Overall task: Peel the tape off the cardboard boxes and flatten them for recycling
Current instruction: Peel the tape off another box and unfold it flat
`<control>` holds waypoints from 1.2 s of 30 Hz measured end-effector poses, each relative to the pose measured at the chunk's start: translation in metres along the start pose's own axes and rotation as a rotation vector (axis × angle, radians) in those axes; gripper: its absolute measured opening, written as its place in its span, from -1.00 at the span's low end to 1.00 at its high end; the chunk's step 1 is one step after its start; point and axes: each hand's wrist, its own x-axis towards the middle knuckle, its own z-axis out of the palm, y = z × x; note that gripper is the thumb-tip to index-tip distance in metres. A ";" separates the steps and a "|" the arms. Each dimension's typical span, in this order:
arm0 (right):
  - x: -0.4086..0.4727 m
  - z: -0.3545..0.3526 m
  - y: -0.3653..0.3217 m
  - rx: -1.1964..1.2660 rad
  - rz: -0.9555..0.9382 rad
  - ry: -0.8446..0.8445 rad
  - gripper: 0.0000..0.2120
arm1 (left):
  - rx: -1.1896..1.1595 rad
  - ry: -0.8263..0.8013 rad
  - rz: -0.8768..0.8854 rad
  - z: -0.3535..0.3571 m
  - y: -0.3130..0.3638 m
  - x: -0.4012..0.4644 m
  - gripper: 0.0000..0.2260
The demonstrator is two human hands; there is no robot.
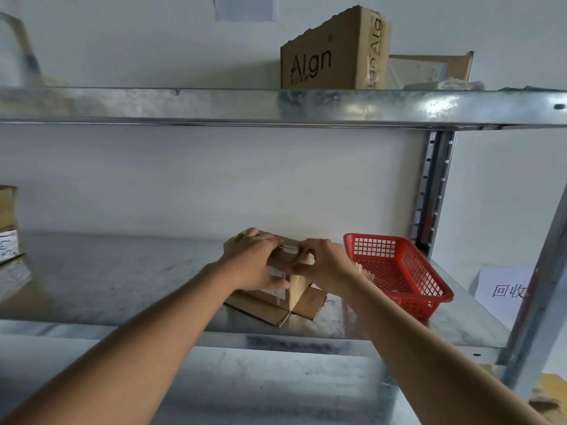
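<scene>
Gripping: left hand [256, 262] and right hand [322, 265] both clamped on small box [299, 283]
Feel: light, stiff cardboard
Hold: clear tape [288, 248] end on top

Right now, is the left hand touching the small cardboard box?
Touching. The head view shows the left hand wrapped over the small cardboard box's top edge, fingers curled on it, no gap.

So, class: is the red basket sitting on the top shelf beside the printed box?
No: the red basket sits on the lower shelf, right of the small box.
</scene>
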 end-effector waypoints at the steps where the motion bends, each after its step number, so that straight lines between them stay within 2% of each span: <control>1: 0.003 0.000 0.000 0.009 -0.004 -0.007 -0.61 | -0.006 -0.021 0.010 -0.006 -0.005 -0.001 -0.34; 3: 0.010 0.002 0.001 0.016 -0.021 -0.030 -0.62 | -0.038 -0.074 0.006 -0.014 -0.016 -0.002 -0.59; 4: 0.015 0.004 0.002 0.035 -0.014 -0.026 -0.61 | -0.059 -0.103 -0.014 -0.017 -0.021 -0.002 -0.64; 7: 0.025 0.011 0.002 0.111 0.051 0.055 -0.63 | -0.115 -0.193 -0.123 -0.024 -0.038 -0.001 -0.65; 11: 0.034 0.026 0.002 0.069 0.079 0.167 -0.76 | -0.151 -0.331 -0.284 -0.031 -0.049 -0.007 -0.65; 16: 0.043 0.042 -0.011 0.145 0.133 0.234 -0.72 | -0.176 -0.288 -0.346 -0.032 -0.062 -0.004 -0.65; 19: 0.048 0.055 -0.019 0.374 0.186 0.148 -0.62 | -0.229 -0.293 -0.361 -0.035 -0.075 -0.001 -0.64; 23: 0.055 0.070 -0.034 0.664 0.172 0.011 -0.57 | -0.277 -0.198 -0.285 -0.031 -0.088 0.006 -0.68; 25: 0.057 0.072 -0.035 0.661 0.170 0.035 -0.62 | -0.262 -0.175 -0.292 -0.027 -0.092 0.006 -0.64; 29: 0.054 0.068 -0.030 0.650 0.106 0.032 -0.92 | -0.275 -0.139 -0.307 -0.017 -0.095 0.007 -0.63; 30: 0.050 0.066 -0.030 0.635 0.061 0.020 -0.93 | -0.281 -0.128 -0.295 -0.016 -0.095 0.009 -0.65; 32: 0.039 0.064 -0.027 0.545 -0.061 0.015 -0.88 | -0.292 -0.117 -0.267 -0.011 -0.096 0.016 -0.66; 35: 0.023 0.063 -0.023 0.401 -0.164 0.022 -0.50 | -0.300 -0.112 -0.215 -0.008 -0.092 0.023 -0.71; 36: 0.019 0.064 -0.022 0.386 -0.177 0.041 -0.44 | -0.305 -0.105 -0.181 -0.008 -0.090 0.025 -0.72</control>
